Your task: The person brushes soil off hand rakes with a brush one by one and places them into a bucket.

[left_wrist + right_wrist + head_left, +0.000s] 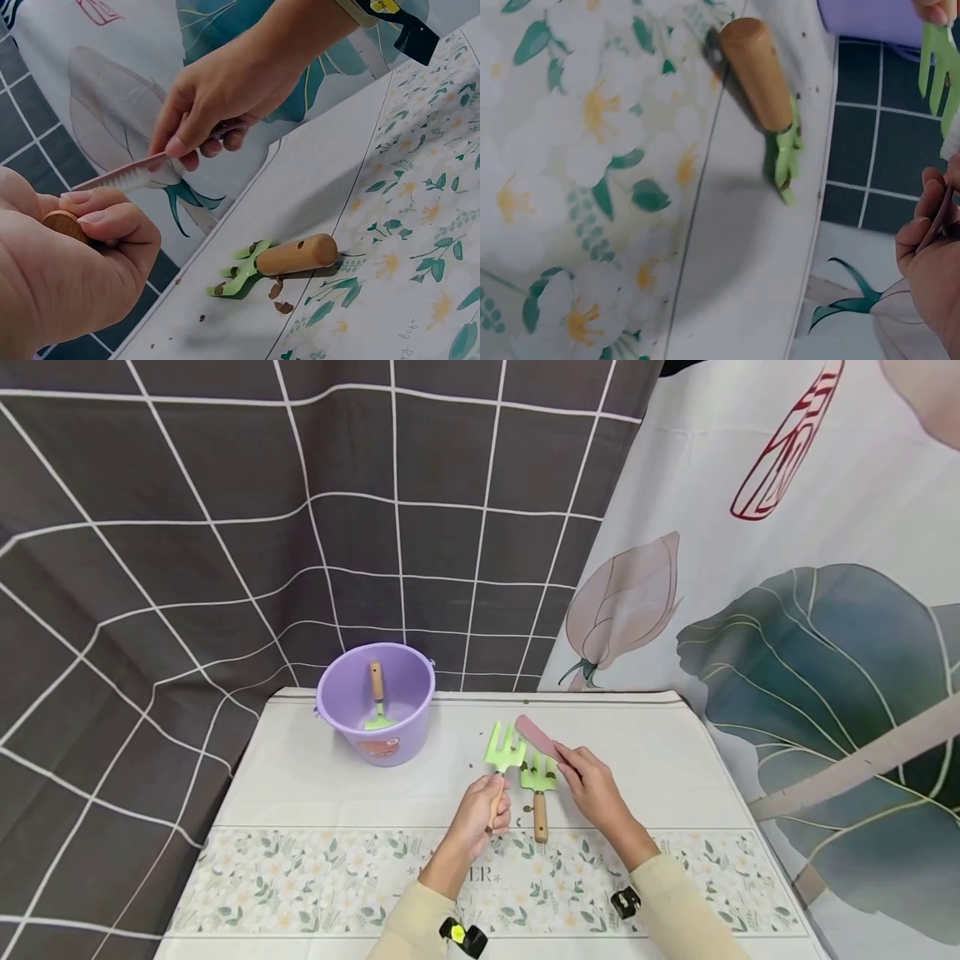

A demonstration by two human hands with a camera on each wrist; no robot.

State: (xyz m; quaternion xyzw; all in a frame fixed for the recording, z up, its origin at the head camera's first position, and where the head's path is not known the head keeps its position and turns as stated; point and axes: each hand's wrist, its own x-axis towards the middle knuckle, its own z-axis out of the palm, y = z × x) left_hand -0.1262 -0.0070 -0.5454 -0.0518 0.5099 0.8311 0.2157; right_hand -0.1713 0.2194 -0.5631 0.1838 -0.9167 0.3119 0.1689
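Note:
My left hand (480,814) grips the wooden handle of a small green garden fork (504,750), its tines raised over the table. My right hand (594,783) holds a pink brush (537,737); white bristles show in the left wrist view, close to the left hand. In the right wrist view the bristles (952,139) touch or nearly touch the held fork (937,67). Below, on the table, lies a second green garden fork (540,806) with a wooden handle and brown bits on its tines.
A purple bucket (341,697) stands at the back left, with a green tool with a wooden handle (377,681) inside. Brown crumbs (283,307) are scattered on the white cloth-covered table (300,793). A dark checked curtain (442,468) and a white printed curtain (675,485) hang behind.

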